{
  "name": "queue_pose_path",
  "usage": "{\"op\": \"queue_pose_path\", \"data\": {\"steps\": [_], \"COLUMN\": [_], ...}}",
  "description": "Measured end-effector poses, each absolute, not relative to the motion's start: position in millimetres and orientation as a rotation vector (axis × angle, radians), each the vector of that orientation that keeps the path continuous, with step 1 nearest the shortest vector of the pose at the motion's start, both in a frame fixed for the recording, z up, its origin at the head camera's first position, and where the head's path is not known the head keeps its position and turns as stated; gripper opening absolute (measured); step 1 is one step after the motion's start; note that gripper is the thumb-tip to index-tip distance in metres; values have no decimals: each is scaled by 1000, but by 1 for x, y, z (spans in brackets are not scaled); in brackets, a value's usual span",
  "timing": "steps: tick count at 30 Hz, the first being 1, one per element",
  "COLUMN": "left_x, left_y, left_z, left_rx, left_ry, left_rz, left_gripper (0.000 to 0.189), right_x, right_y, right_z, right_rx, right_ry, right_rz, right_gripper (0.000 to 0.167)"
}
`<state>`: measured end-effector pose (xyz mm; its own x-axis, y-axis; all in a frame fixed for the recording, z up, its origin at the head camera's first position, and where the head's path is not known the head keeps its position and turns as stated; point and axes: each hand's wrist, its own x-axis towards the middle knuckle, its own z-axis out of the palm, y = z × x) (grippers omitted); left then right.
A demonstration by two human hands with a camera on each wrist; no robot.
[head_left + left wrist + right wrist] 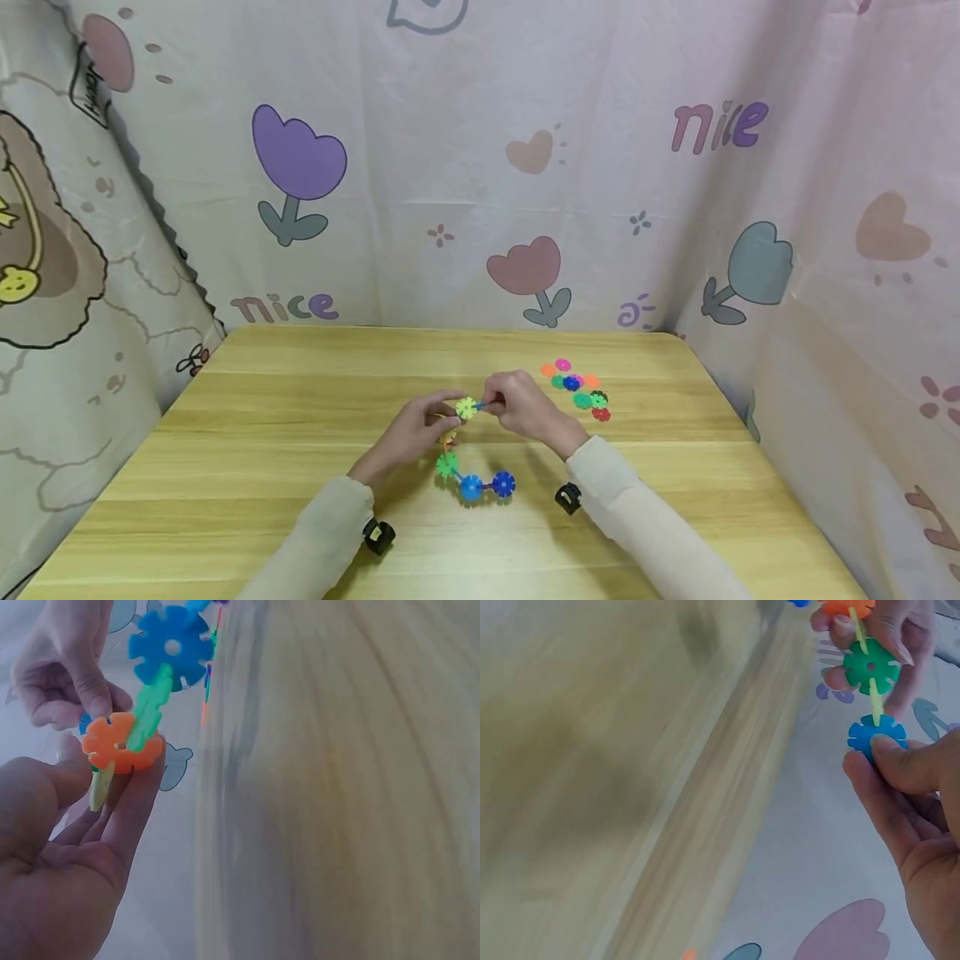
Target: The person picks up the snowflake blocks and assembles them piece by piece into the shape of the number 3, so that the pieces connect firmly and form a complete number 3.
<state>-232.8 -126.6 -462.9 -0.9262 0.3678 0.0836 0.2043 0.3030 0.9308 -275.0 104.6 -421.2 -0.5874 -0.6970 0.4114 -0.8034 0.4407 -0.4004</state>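
Observation:
A curved chain of notched plastic snowflake discs runs between and below both hands in the head view. My left hand (416, 429) holds the chain near its upper end, beside a yellow-green disc (467, 407). In the left wrist view its thumb and fingers are around an orange disc (101, 739) and a yellow one. My right hand (525, 404) pinches a blue disc (866, 736) between thumb and forefinger. This disc meets a yellow disc seen edge-on, which joins a green disc (871, 666). The lower chain has a green disc (447, 464), a blue disc (471, 487) and a dark blue disc (504, 484).
Several loose discs (583, 400), in green, red, orange, pink and dark blue, lie on the wooden table (300, 375) beyond my right hand. A printed curtain (420, 250) hangs behind the table and along its sides.

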Motion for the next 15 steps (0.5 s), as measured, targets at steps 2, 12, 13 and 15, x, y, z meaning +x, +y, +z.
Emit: {"op": "queue_pose_path", "data": {"steps": [2,12,13,15], "left_x": [-233,-233,-233,-233], "left_y": [-126,-126,-126,-126], "left_z": [-462,-463,-463,-463], "left_rx": [535,553,560,569], "left_ry": [2434,2390,2388,2394], "left_rz": [1682,1705,1707,1703], "left_gripper": [45,44,44,43], "right_x": [-274,-280,-280,-282], "right_y": [103,108,110,115], "right_z": [-420,-423,-422,-421], "right_rx": [1333,1362,1355,1326], "right_ry": [-2481,-2509,-2532,-2587], "right_rz": [821,852,866,894], "right_gripper": [16,6,5,3]}}
